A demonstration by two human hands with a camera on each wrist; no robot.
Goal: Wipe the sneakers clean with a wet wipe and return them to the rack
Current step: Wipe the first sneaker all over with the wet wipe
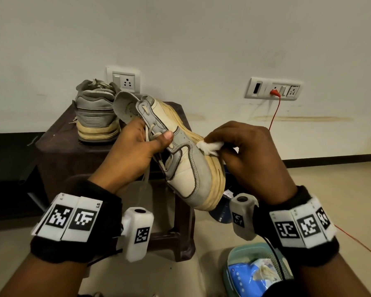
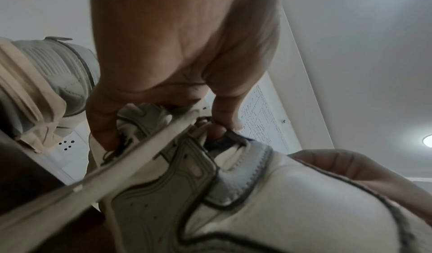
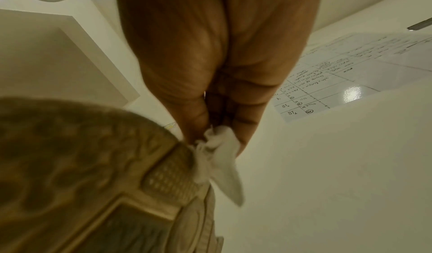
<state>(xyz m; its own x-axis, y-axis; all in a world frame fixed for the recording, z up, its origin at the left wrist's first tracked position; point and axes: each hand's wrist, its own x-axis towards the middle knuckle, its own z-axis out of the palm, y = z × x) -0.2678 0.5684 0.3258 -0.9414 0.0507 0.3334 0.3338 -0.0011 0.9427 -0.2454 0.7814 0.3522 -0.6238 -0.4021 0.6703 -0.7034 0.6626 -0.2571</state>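
Observation:
A white and grey sneaker [image 1: 186, 168] with a yellowed sole is held in the air, toe toward me and sole facing right. My left hand [image 1: 137, 146] grips its laced tongue area, thumb over the eyelet strip [image 2: 163, 146]. My right hand [image 1: 244, 151] pinches a crumpled white wet wipe [image 1: 210, 147] and presses it against the sole's edge [image 3: 177, 166]. In the right wrist view the wipe [image 3: 219, 157] hangs from the fingertips beside the patterned sole. A second grey sneaker [image 1: 96, 114] stands on the dark brown stool [image 1: 62, 133], heel toward me.
The stool stands against a white wall with two socket plates [image 1: 273, 88]; a red cable [image 1: 274, 112] runs down from the right one. A teal basket [image 1: 240, 260] with a blue wipe pack [image 1: 244, 281] sits on the floor at lower right. A blue object [image 1: 221, 213] lies under the shoe.

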